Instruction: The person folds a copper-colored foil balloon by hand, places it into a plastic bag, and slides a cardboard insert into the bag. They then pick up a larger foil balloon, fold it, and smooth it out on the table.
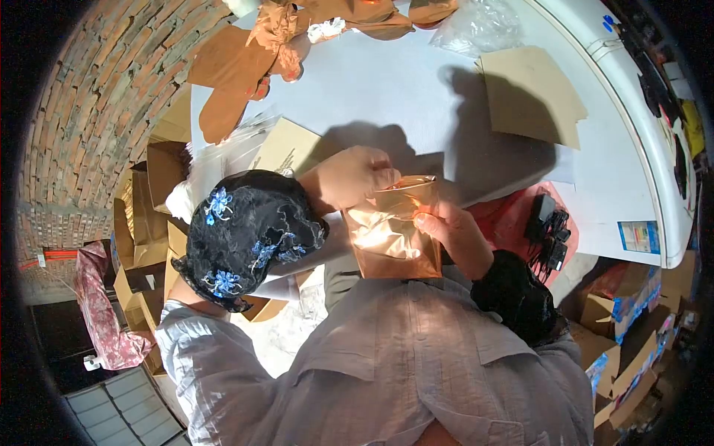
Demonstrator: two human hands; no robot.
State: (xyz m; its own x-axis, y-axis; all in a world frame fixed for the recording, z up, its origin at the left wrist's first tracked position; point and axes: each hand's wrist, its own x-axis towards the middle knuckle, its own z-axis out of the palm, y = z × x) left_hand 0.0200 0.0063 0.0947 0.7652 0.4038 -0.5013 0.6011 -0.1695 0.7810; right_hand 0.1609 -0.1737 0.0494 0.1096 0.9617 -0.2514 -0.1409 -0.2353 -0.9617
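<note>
A shiny copper-coloured foil pouch [394, 241] hangs upright in front of my shirt, its upper edge toward the table. My left hand [353, 178] pinches the pouch's top left corner with bent fingers. At the right side of its top edge, my right hand [461, 234] grips it between thumb and fingers. The inside of the pouch cannot be seen. Black lace sleeve covers with blue flowers [253, 238] go round my forearms. Near my left hand lies a tan cardboard piece [286, 145] beside clear plastic wrapping [223, 167].
A white table [357, 82] stretches ahead. Brown-orange bags [230, 74] lie at its far left, a clear plastic bag [480, 26] and cardboard sheets [532, 93] at far right. Black adapters with cables [549, 230] rest on a red bag [513, 215]. Cardboard boxes [137, 215] stand left.
</note>
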